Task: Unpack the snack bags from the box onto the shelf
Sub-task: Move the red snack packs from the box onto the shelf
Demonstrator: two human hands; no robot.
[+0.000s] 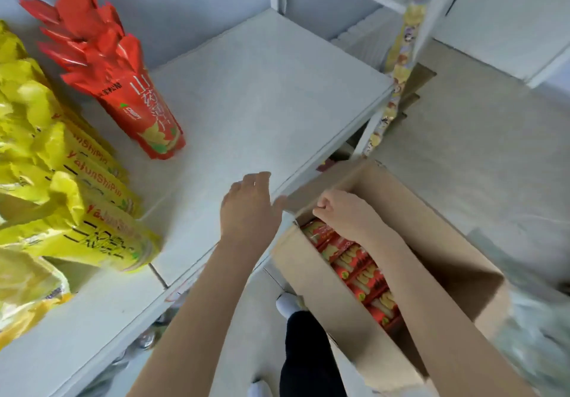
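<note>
Fetching step: right hand (342,216) fingers curled over red snack bags (354,261) in brown cardboard box (308,276), grip unclear; left hand (246,208) relaxed alongside. Next: lift one out.

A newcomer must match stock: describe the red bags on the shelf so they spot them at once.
Find the white shelf board left of the open brown cardboard box. Toward its back stands one upright cluster of glossy red snack bags. Its only neighbours are crinkled yellow snack bags, ranged along the left.
</note>
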